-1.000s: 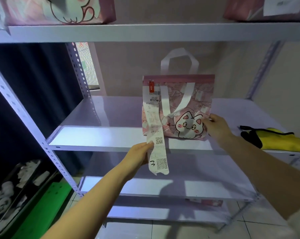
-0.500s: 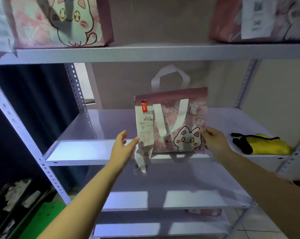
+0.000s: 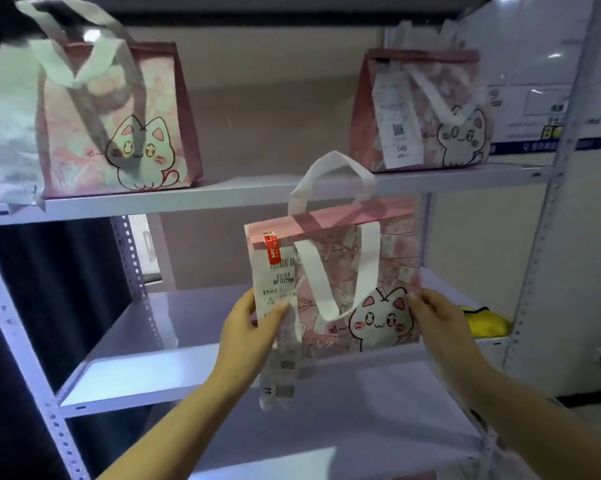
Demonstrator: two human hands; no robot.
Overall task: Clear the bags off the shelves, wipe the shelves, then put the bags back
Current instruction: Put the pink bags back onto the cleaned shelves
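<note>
White metal shelving (image 3: pixel 257 199) stands against a beige wall, with a dark curtain (image 3: pixel 50 289) behind its left posts. On the upper shelf, far left, a pink cat-print bag (image 3: pixel 119 119) sits upright with its white handles drooping forward; a pale plastic-looking sheet hangs beside it at the shelf's left end. Below, the middle shelf (image 3: pixel 136 358) lies bare on its left half. Near its front edge, the left hand (image 3: pixel 247 337) pinches the lower left side of another pink cat bag (image 3: pixel 337 282), thumb pressed on the long paper receipt (image 3: pixel 278 306) that is fixed to the bag's top by a red sticker and trails down past the shelf edge. This bag is upright, about level with the middle shelf, though whether its base touches the board cannot be told. The right hand (image 3: pixel 437 323) grips the bag's lower right edge, fingers curled behind it. Up right, a third cat bag (image 3: pixel 427 112) with a receipt stands on the upper shelf. A yellow and black cloth (image 3: pixel 482 320) lies far right on the middle shelf.
</note>
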